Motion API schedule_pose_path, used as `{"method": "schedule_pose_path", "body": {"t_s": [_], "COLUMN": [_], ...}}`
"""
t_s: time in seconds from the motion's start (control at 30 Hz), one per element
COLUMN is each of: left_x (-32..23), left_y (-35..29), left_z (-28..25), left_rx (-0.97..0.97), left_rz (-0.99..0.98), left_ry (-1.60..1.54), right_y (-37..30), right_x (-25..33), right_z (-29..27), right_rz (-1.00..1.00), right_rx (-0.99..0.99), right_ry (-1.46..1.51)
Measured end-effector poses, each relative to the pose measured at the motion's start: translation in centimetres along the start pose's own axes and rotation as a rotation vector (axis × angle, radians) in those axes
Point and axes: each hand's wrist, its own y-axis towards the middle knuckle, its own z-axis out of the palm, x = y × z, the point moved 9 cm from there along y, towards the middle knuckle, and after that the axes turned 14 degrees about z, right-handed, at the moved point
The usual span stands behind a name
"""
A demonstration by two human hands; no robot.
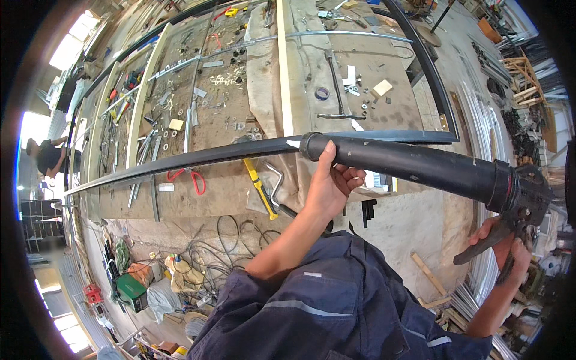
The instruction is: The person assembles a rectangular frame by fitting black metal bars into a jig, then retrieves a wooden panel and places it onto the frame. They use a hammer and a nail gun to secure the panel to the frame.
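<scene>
A long black sealant gun (414, 165) lies across the view from centre to right. My left hand (331, 187) steadies its front end from below, thumb up along the barrel and fingers curled under it. At the far right my right hand (511, 249) is closed around the handle and trigger. The white nozzle tip (293, 143) points left, at the near bar of a dark metal frame (228, 149); whether they touch I cannot tell. Below that bar lie a yellow and black tool (260, 189), a bent metal rod (276, 183) and a red-handled tool (198, 183).
The frame rests on a worktable (210, 207) strewn with washers, bolts and tools; pale crossbars (284, 72) span it. Black cables (222, 246) and a green case (132, 292) are on the floor. Metal profiles (480, 132) lie at right. Another person (49, 157) is at far left.
</scene>
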Motion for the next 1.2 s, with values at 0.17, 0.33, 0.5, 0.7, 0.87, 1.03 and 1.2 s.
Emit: {"method": "schedule_pose_path", "body": {"t_s": [0.17,0.33,0.5,0.7,0.87,1.03,1.2], "left_x": [-0.4,0.5,4.6,8.3,7.6,5.3,2.7], "left_y": [1.5,1.3,0.9,-1.4,-0.1,3.0,5.0], "left_z": [-1.3,0.4,3.3,3.4,0.9,-1.9,-2.2], "left_rx": [0.002,0.067,0.314,0.55,0.541,0.443,0.431], "left_rz": [-0.065,-0.163,-0.32,-0.492,-0.446,-0.377,-0.267], "left_ry": [-0.058,-0.041,-0.025,0.306,0.421,0.478,0.536], "right_y": [1.5,0.2,-4.1,-10.4,-12.4,-13.1,-13.6], "right_x": [2.9,4.0,5.5,5.8,7.3,8.8,10.9], "right_z": [1.6,-0.9,-4.4,-11.1,-12.8,-15.1,-15.4], "right_rz": [0.006,0.051,0.054,0.113,0.101,0.125,0.167], "right_rx": [-0.046,-0.261,-0.529,-0.69,-0.833,-0.839,-0.906], "right_ry": [-0.116,-0.106,-0.211,-0.144,-0.14,-0.191,-0.224]}}
